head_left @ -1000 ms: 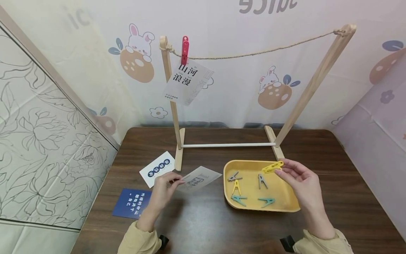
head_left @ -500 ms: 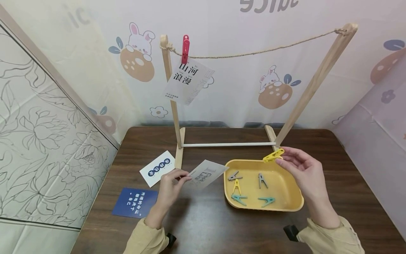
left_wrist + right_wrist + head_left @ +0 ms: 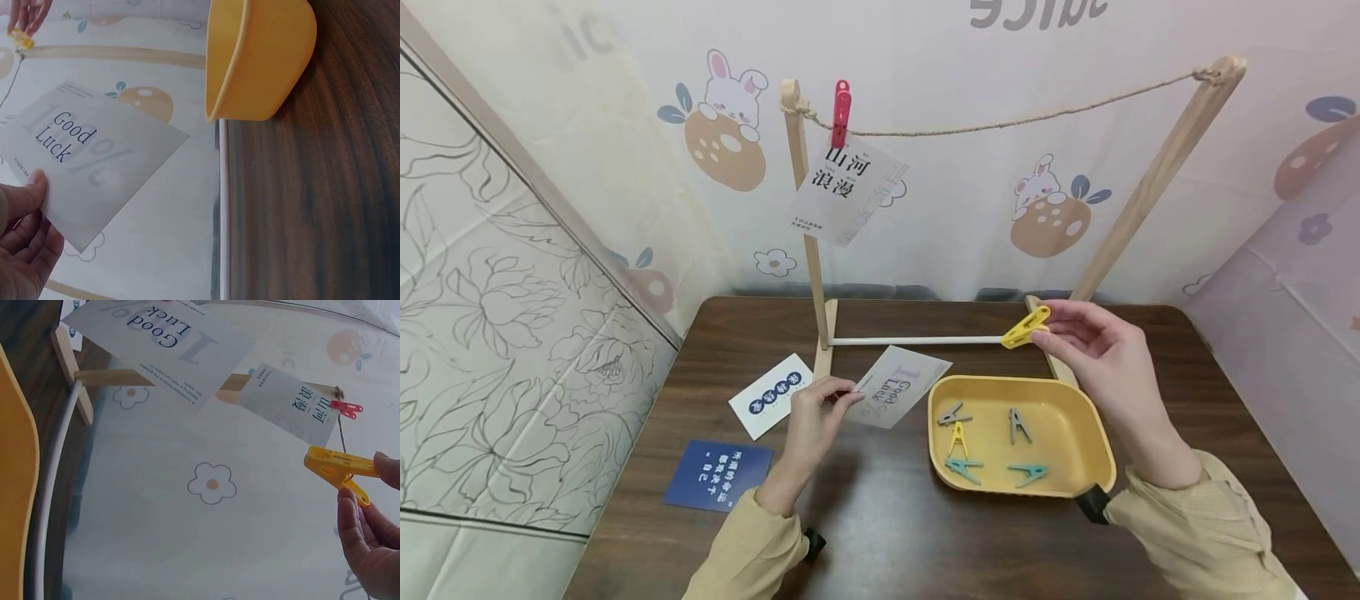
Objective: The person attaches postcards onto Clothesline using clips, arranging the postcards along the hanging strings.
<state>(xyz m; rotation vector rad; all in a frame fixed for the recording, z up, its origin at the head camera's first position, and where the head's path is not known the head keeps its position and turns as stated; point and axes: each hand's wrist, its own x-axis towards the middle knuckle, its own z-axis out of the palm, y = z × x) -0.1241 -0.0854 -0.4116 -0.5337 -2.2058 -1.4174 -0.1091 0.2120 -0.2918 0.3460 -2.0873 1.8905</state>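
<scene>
Near edge of tabletop: both sleeves come in, L & R. Left hand (image 3: pixel 815 417) pinches the card (image 3: pixel 901 387) ("Good Luck") by its left corner, thumb on top, fingers curled under; wrist view confirms the thumb on the card's edge. Card is off the tabletop, tilted, long axis running left-near to right-far, just left of the tray (image 3: pixel 1093 442).

Right hand (image 3: pixel 1093 354) pinches the yellow peg (image 3: pixel 1026 327) at its tail end btw thumb & fingers; peg's nose points left and slightly down, toward the card. Peg hangs above the tray's far edge, level w/ the white bar (image 3: pixel 917 340) in the head view.

Key relation: rope (image 3: pixel 1000 127) runs left-right, well above and beyond both hands. Card sits nearer its left half, peg nearer the middle. Card's far edge points up toward the rope, peg axis roughly along the rope, so peg would need turning to bite down over it. Red peg (image 3: pixel 841 114) already holds a printed card (image 3: pixel 847 190) by the left post (image 3: pixel 805 225).

Vs 1 s ago: card has lifted from just above the tabletop and moved farther & right. Yellow peg has risen from over the tray's far-right corner to above the bar. Both hands are further from the near edge. Tray pegs, white card (image 3: pixel 771 396) & blue card (image 3: pixel 718 475) at left are unmoved.
</scene>
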